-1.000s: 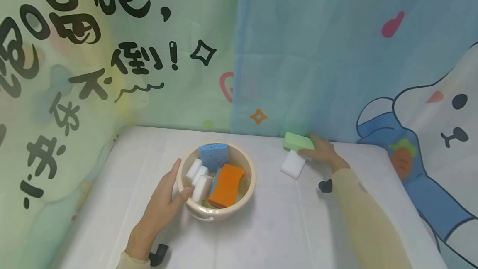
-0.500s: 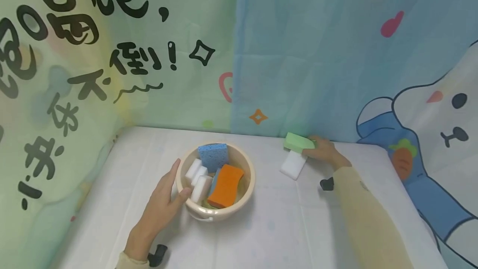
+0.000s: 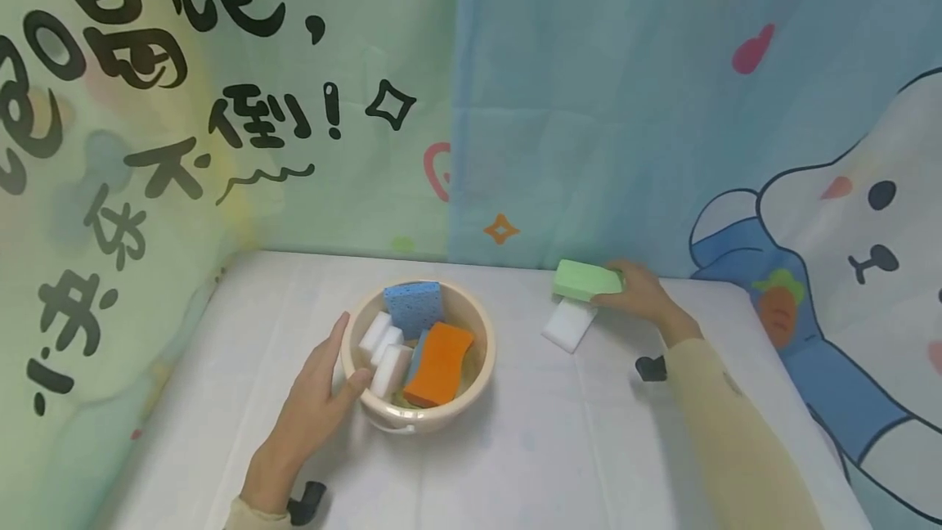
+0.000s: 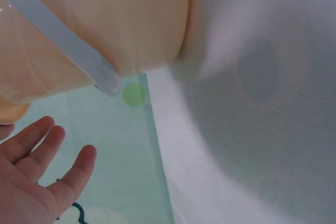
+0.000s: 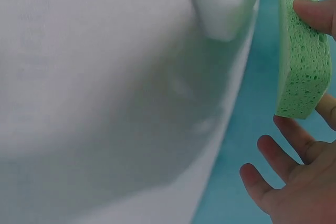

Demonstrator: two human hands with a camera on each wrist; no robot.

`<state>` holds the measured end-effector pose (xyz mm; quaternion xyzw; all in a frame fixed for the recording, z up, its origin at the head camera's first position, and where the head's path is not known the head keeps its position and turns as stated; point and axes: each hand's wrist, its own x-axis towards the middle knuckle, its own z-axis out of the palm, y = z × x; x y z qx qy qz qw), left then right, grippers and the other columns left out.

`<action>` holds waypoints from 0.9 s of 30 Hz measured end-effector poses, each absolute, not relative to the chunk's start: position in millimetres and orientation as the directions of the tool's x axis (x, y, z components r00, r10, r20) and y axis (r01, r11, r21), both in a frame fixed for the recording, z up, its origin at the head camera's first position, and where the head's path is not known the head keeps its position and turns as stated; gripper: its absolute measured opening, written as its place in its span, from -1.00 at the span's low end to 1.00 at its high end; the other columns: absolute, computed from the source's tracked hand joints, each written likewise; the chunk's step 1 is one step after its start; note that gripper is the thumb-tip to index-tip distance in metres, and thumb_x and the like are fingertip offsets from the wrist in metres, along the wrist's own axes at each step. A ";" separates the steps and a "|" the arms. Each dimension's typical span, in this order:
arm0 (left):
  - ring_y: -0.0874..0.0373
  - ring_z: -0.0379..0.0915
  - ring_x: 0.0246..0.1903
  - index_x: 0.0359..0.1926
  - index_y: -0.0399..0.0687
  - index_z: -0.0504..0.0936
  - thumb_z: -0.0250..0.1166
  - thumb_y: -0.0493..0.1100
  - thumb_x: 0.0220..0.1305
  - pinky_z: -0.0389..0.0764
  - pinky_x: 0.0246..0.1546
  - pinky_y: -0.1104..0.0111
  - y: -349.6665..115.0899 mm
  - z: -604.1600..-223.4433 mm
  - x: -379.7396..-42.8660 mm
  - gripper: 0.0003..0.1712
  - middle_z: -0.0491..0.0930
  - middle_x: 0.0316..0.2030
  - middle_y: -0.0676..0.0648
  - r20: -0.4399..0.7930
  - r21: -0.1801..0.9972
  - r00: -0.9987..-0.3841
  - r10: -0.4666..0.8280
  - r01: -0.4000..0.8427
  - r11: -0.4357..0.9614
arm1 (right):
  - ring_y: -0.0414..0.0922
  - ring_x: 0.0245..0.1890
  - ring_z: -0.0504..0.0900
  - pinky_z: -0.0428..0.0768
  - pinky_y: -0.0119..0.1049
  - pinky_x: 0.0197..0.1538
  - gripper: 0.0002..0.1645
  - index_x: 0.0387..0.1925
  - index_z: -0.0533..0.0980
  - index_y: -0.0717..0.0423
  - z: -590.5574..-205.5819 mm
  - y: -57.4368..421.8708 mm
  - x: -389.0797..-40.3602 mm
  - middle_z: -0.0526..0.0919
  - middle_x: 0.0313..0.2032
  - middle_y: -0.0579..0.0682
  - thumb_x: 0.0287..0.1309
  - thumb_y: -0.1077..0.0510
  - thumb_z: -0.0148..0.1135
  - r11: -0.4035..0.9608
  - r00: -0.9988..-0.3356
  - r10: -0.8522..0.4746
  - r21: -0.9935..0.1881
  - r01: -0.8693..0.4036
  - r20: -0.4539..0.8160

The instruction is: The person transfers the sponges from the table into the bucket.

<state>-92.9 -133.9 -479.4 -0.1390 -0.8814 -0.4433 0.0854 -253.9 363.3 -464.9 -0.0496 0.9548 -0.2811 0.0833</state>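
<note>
At the back of the table my right hand [image 3: 639, 297] pinches a green sponge [image 3: 586, 280] between thumb and fingers. The right wrist view shows the thumb on the face of that porous sponge [image 5: 304, 66], with the other fingers spread below it. Partly under it in the head view lies a white sponge [image 3: 570, 325]. My left hand [image 3: 309, 399] rests against the left side of a cream bucket [image 3: 482, 366], its thumb at the rim and its fingers extended. Inside are a blue sponge [image 3: 414, 307], an orange sponge [image 3: 439, 364] and several white sponges [image 3: 390, 370].
A pale handle [image 4: 68, 45] hangs on the bucket's side. White cloth covers the table [image 3: 515, 464]. Behind it stands a printed fabric backdrop [image 3: 559, 105], close to the green sponge, and it also runs along the left side.
The green sponge, in my right hand's pinch, has lifted slightly off the white one. The whole head view has shifted a little left. My left hand stays at the bucket.
</note>
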 end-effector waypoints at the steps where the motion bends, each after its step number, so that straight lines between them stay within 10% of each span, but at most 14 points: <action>1: -0.23 0.13 0.40 0.61 0.05 -0.06 0.20 0.03 0.46 0.21 0.32 -0.22 -134.1 -479.7 -93.0 -0.12 0.20 0.45 -0.26 0.273 0.759 -0.947 0.169 0.320 0.567 | 0.38 0.20 0.32 0.30 0.35 0.24 -0.03 0.32 0.22 0.54 -462.1 361.5 -252.0 0.35 0.21 0.50 0.10 0.02 0.43 0.833 -0.982 -0.151 -0.549 -0.063 -0.115; 27: -0.24 0.13 0.40 0.60 -0.02 -0.04 0.20 0.04 0.46 0.19 0.33 -0.21 -132.2 -478.0 -92.9 -0.11 0.21 0.45 -0.27 0.261 0.768 -0.952 0.159 0.305 0.563 | 0.21 0.27 0.26 0.26 0.27 0.21 -0.18 0.21 0.39 0.23 -390.8 283.3 -183.6 0.40 0.23 0.23 -0.02 0.01 0.56 0.742 -0.922 -0.358 -0.556 -0.376 0.147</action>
